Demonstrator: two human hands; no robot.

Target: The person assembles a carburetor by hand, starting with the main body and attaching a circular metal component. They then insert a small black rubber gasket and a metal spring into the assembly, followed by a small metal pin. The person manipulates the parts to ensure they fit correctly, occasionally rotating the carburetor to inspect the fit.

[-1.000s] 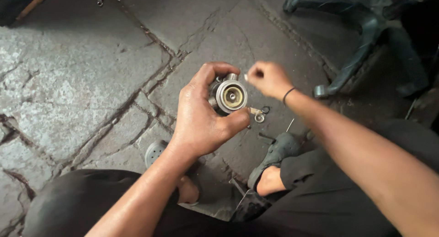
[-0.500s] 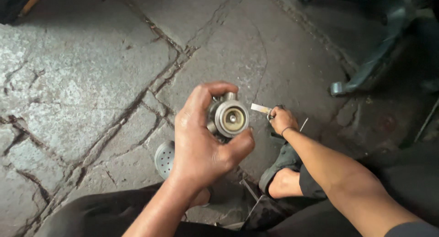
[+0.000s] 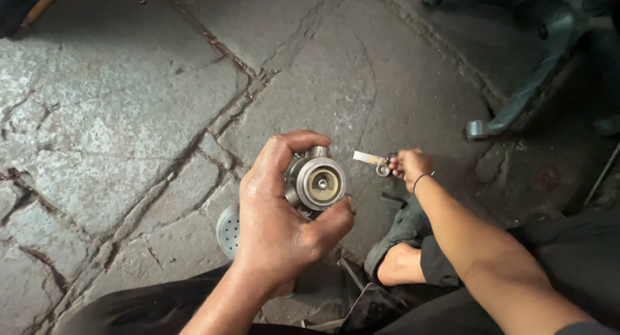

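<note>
My left hand [image 3: 278, 212] grips a round metal part [image 3: 315, 182] with a brass-coloured centre, held up in front of me with its face toward the camera. My right hand [image 3: 408, 165] is lower, down near the stone floor, with its fingers closed around a small metal piece [image 3: 383, 169]. A short flat strip [image 3: 369, 157] juts out to the left of that hand. A thin dark band circles my right wrist.
Cracked stone slabs [image 3: 129, 115] cover the floor. A round perforated disc [image 3: 227, 230] lies by my left foot. My right foot in a grey sandal [image 3: 399, 235] rests below the right hand. A dark metal stand leg [image 3: 516, 102] reaches in from the upper right.
My right hand has moved away from the metal part, down and to the right toward the floor. My left hand kept hold of the part.
</note>
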